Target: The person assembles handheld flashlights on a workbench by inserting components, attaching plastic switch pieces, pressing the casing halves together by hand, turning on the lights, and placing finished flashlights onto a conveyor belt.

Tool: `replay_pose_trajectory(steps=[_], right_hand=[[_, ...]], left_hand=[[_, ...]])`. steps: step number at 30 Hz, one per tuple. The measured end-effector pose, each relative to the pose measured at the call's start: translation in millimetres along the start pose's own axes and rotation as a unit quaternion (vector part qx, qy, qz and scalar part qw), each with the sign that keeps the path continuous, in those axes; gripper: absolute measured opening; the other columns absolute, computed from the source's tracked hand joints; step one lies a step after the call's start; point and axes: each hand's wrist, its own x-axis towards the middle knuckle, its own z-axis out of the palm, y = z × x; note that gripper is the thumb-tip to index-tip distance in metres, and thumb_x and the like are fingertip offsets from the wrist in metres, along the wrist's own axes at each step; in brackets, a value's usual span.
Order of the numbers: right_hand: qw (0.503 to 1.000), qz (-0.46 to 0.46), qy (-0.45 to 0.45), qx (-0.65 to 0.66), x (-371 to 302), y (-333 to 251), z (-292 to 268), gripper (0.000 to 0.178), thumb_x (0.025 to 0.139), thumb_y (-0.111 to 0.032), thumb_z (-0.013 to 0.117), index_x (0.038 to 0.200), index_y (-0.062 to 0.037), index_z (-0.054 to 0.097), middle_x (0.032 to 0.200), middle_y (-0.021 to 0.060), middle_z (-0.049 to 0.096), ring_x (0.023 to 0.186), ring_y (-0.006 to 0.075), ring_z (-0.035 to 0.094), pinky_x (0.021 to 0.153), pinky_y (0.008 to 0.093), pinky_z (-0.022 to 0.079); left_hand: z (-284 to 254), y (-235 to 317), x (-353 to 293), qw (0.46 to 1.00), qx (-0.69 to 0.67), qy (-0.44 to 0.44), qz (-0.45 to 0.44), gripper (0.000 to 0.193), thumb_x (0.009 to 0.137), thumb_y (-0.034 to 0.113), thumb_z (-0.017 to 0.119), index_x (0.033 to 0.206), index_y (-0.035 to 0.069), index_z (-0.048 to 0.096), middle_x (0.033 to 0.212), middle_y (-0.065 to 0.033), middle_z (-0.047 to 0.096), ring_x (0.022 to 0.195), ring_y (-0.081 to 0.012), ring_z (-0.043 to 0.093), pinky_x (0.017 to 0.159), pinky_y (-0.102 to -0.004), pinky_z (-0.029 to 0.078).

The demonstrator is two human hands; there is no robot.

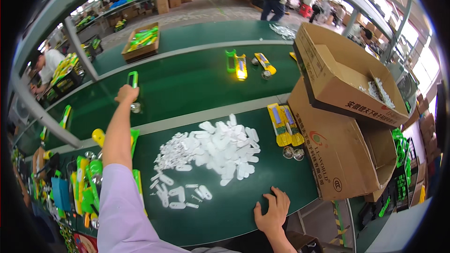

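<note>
My left arm reaches far out over the green belt, and my left hand [126, 94] is closed around a green plastic casing [133, 78]. A shiny round bulb [135, 107] shows just below that hand. My right hand [273, 210] lies on the near edge of the green worktable [211, 222], fingers apart, holding nothing. Ahead of it spreads a pile of white oval plastic covers [229, 152], with smaller white clips [171, 152] heaped at its left. Two yellow lamp bodies [283, 124] with round silvery bulbs [293, 153] lie at the table's right side.
Cardboard boxes [333, 154] are stacked at the right. On the belt sit a lit yellow lamp [241, 68], a green frame [230, 61] and another yellow lamp [266, 64]. A carton of green parts [142, 40] stands farther back. Green and yellow parts [84, 182] crowd the left.
</note>
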Motion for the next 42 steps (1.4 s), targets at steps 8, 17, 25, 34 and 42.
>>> replay_pose_trajectory(steps=[8, 17, 25, 34, 42], right_hand=[[1.000, 0.015, -0.026, -0.006, 8, 0, 1, 0.033, 0.069, -0.021, 0.071, 0.096, -0.0050, 0.063, 0.119, 0.0184, 0.057, 0.113, 0.0357, 0.054, 0.103, 0.0522, 0.036], [1.000, 0.026, -0.009, 0.004, 2, -3, 5, 0.038, 0.073, -0.018, 0.070, 0.106, -0.0056, 0.059, 0.127, 0.0196, 0.054, 0.119, 0.0379, 0.051, 0.104, 0.0535, 0.036], [1.000, 0.018, -0.010, 0.004, 14, -2, -3, 0.036, 0.073, -0.018, 0.069, 0.105, -0.0039, 0.059, 0.123, 0.0194, 0.056, 0.114, 0.0360, 0.053, 0.100, 0.0508, 0.039], [0.999, -0.011, 0.005, 0.036, -2, 3, -3, 0.033, 0.073, -0.021, 0.070, 0.100, -0.0033, 0.062, 0.118, 0.0173, 0.055, 0.114, 0.0361, 0.050, 0.103, 0.0520, 0.035], [0.989, -0.004, 0.050, 0.141, -25, -12, -16, 0.033, 0.081, -0.015, 0.066, 0.111, -0.0006, 0.061, 0.115, 0.0155, 0.060, 0.110, 0.0333, 0.055, 0.099, 0.0455, 0.041]], left_hand=[[26, 203, -35, 0.985, 0.002, 0.021, 0.170, 0.074, 0.086, 0.055, 0.060, 0.136, 0.002, 0.045, 0.140, -0.0229, 0.049, 0.130, -0.0366, 0.048, 0.102, -0.0539, 0.042], [107, 376, -149, 0.965, -0.028, -0.145, 0.218, 0.121, 0.062, 0.067, 0.074, 0.154, 0.014, 0.015, 0.149, -0.0279, 0.032, 0.135, -0.0428, 0.036, 0.093, -0.0628, 0.036], [111, 368, -146, 0.973, -0.062, -0.076, 0.207, 0.089, 0.072, 0.038, 0.068, 0.147, 0.012, 0.028, 0.139, -0.0206, 0.042, 0.126, -0.0339, 0.044, 0.094, -0.0566, 0.038], [27, 233, -174, 0.950, -0.126, -0.141, 0.250, 0.100, 0.067, 0.046, 0.070, 0.148, 0.007, 0.024, 0.142, -0.0240, 0.043, 0.132, -0.0386, 0.043, 0.103, -0.0523, 0.040], [-80, 51, -355, 0.789, -0.355, -0.361, 0.348, 0.076, 0.078, 0.022, 0.074, 0.140, 0.004, 0.033, 0.117, -0.0171, 0.054, 0.100, -0.0225, 0.055, 0.086, -0.0350, 0.046]])
